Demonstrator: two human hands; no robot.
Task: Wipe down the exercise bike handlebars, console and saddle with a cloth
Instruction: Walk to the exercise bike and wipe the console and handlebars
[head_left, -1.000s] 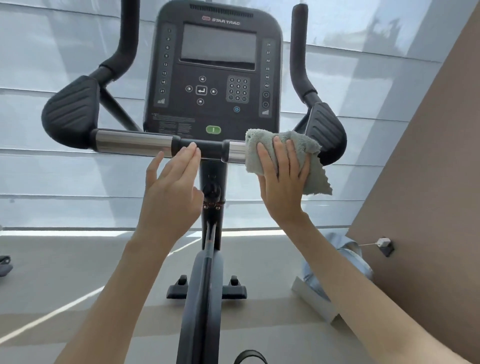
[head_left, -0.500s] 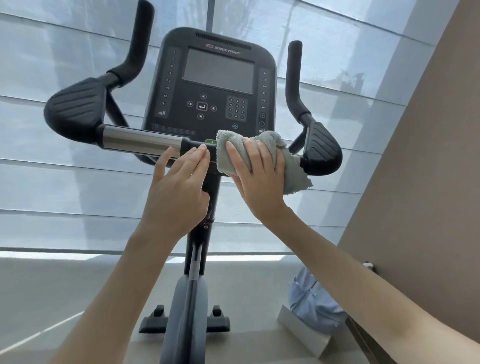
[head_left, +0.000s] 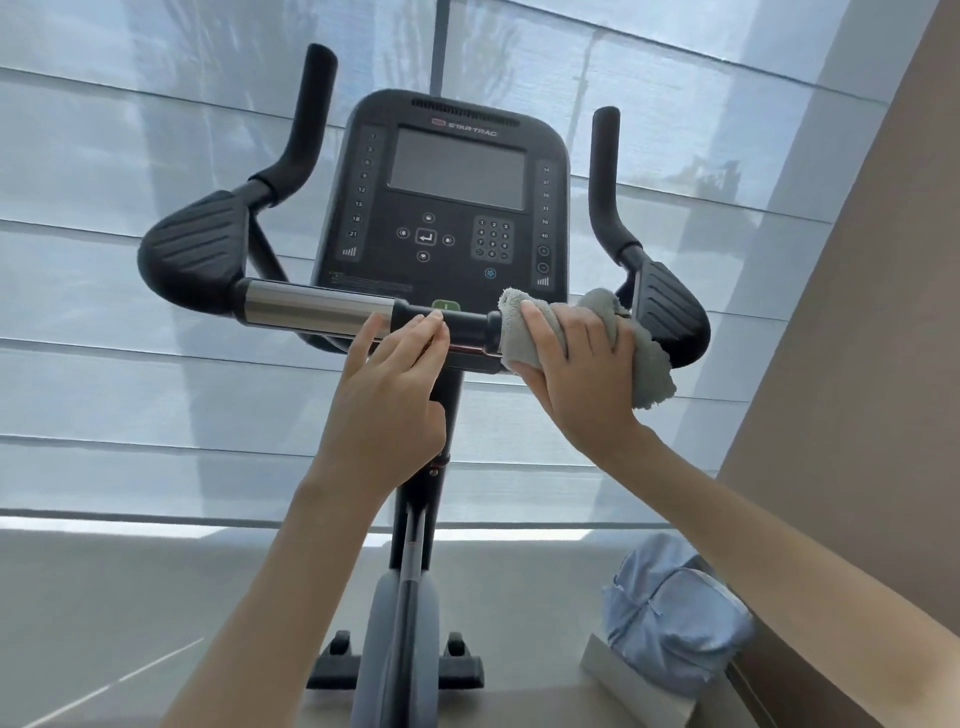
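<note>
The cloth (head_left: 582, 338) is a soft, light grey towel, thick and nubbly, so it likely bunches and wraps easily around a round bar and needs only a loose closed palm to keep it in place; there is little risk of it slipping from the hand, though its free corner hangs below the bar and could snag. The handlebars (head_left: 317, 309) look rigid and fixed, with a smooth metal sleeve on the left side that is probably slick, and ribbed black pads at each end that may hold dirt in their grooves. The right hand (head_left: 582, 374) is clamped over the cloth, pressing it around the right part of the crossbar, just inside the right ribbed pad (head_left: 670, 306). The left hand (head_left: 392, 395) holds nothing; its fingers are loosely curled and rest against the dark middle section of the bar, just beside the cloth but not touching it. The console (head_left: 452, 202) stands directly above and behind both hands. The saddle is out of view.
</note>
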